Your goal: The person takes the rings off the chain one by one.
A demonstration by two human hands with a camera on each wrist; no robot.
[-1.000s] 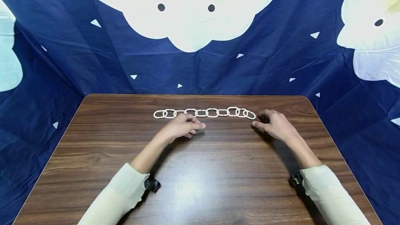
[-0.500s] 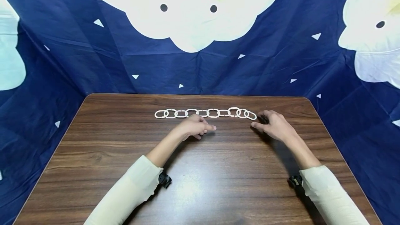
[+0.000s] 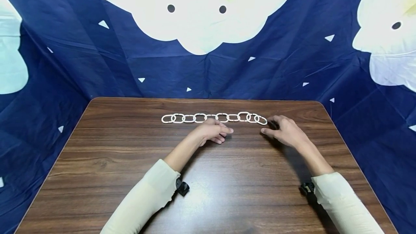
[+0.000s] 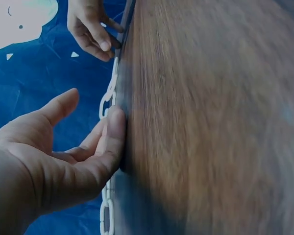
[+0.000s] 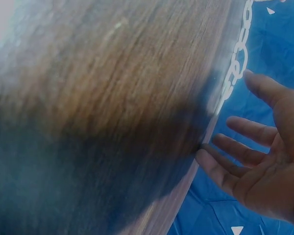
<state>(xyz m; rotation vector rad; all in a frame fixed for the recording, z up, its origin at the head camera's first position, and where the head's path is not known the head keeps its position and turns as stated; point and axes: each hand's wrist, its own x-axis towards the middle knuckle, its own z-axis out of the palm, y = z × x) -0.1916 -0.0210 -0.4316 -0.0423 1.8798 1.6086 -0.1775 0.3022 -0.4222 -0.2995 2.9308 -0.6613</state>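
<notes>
A chain of several white oval links [image 3: 199, 118] lies stretched from left to right across the back half of the table. In the head view my left hand [image 3: 212, 131] is just in front of the chain's middle, its fingers loosely bent and holding nothing. The left wrist view shows that hand [image 4: 73, 156] overlapping part of the chain [image 4: 107, 210]. My right hand [image 3: 286, 130] is by the chain's right end, thumb and fingers spread apart. Seen from the right wrist, the right hand [image 5: 264, 161] has nothing in it, and its thumb tip overlaps the last links [image 5: 233, 73].
The brown wood-grain table [image 3: 130, 176] has rounded back corners. Behind and beside it hangs a dark blue cloth [image 3: 227, 78] printed with white clouds and small triangles. Black wrist cameras [image 3: 182, 187] sit at both cuffs.
My left hand has moved to the right along the front of the chain, uncovering links on its left. The right hand stays nearly still, and the chain keeps its shape.
</notes>
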